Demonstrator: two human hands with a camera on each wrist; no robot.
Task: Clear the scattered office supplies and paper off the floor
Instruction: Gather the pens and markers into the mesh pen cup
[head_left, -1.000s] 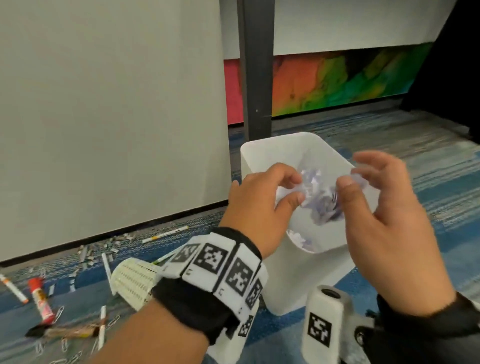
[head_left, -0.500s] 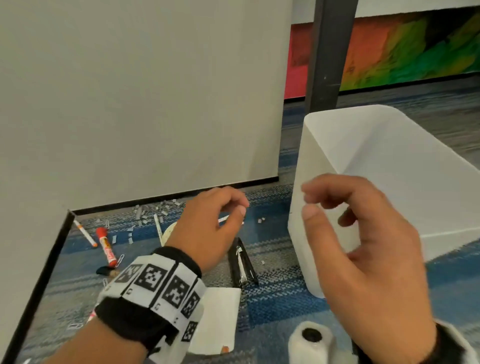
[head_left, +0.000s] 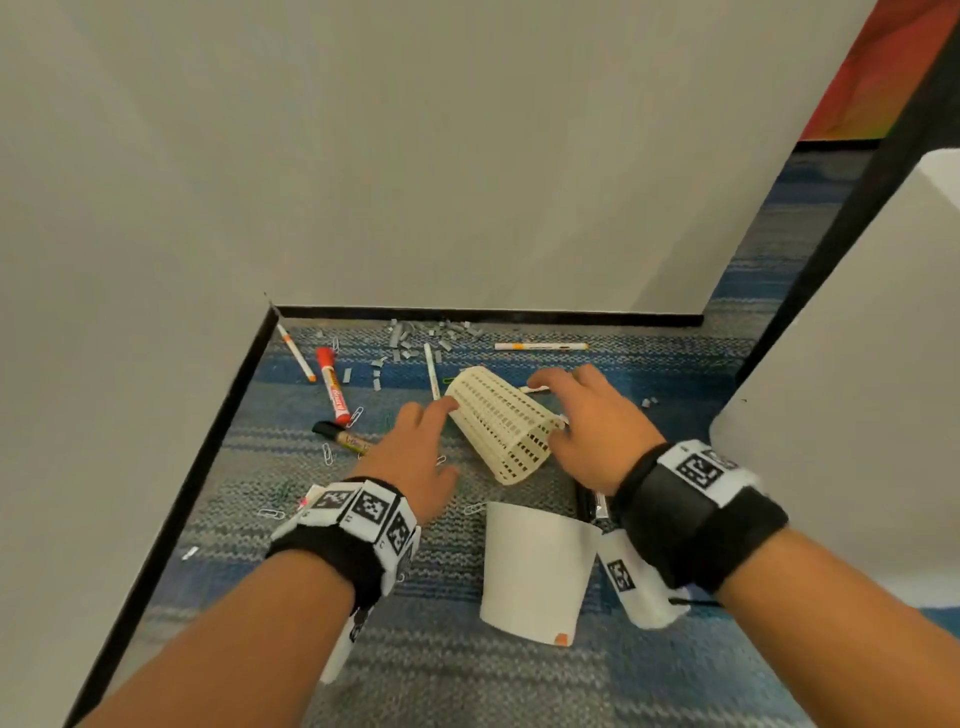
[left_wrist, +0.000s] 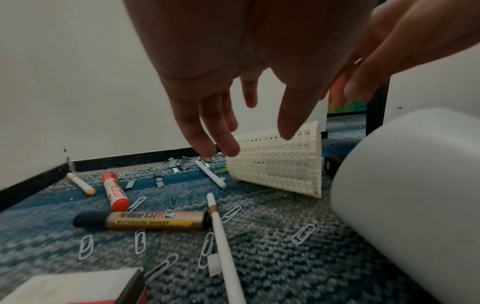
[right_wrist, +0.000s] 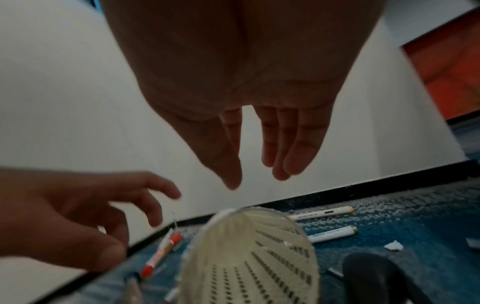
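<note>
Most remains: markers (head_left: 333, 383), paper clips (left_wrist: 140, 240) and staples (head_left: 415, 332) litter the floor at ten o'clock of the tipped mesh basket (head_left: 498, 423). Left hand (head_left: 410, 457) and right hand (head_left: 587, 421) hover spread, empty.

Both forearms were bare, no sleeves at all. Left hand (head_left: 415, 457) had a black fabric wristband (head_left: 332, 561) w/ a row of white square tiles (head_left: 358, 512) wrapped round it, each printed w/ a black pixel-type marker code. Right hand (head_left: 587, 426) wore the same kind of black band (head_left: 696, 530), w/ white marker tiles (head_left: 701, 467) on top, approx 2 visible. A white rounded cam housing (head_left: 636, 582) hung under the right wrist, one more black code on its side, plus a thin black cord at its end. Bit of white housing (head_left: 343, 649) poked out under the left wrist too.
</note>
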